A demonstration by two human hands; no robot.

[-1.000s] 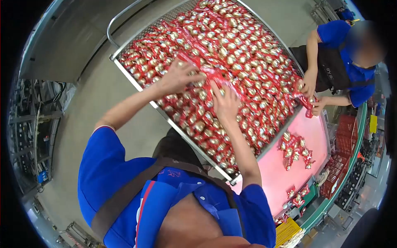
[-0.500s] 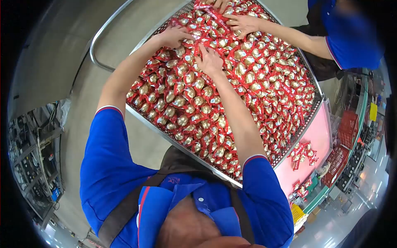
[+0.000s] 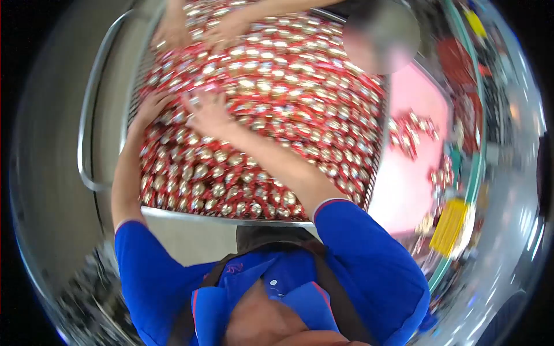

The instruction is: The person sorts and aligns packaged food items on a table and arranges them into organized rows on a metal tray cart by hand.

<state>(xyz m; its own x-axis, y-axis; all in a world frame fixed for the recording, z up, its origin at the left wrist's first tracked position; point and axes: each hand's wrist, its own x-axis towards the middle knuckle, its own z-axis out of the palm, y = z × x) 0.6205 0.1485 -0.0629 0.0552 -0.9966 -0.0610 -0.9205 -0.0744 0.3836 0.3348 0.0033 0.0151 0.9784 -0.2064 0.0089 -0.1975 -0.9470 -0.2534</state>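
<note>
A large metal tray (image 3: 248,222) with perforated sides holds a heap of gold balls in red twisted wrappers (image 3: 277,109), like wrapped candies. My left hand (image 3: 153,108) lies on the heap by the tray's left side, fingers stretched over the wrappers. Close to its right, my right hand (image 3: 209,114) rests on the same pieces with its fingers spread. Motion blurs both hands, and no piece shows lifted in either. Farther up, a co-worker's two hands (image 3: 227,30) touch the heap.
A bent metal rail (image 3: 86,132) runs along the tray's left. At right, a pink surface (image 3: 412,190) carries several loose wrapped pieces (image 3: 411,132). Beyond it are red crates (image 3: 456,63), a yellow basket (image 3: 449,228) and a green-edged bench (image 3: 476,132). A co-worker's head leans over the far right corner.
The view has turned, so the tray now sits squarer and farther left. My hands remain on the heap, nearer its left side. The co-worker has leaned in over the tray.
</note>
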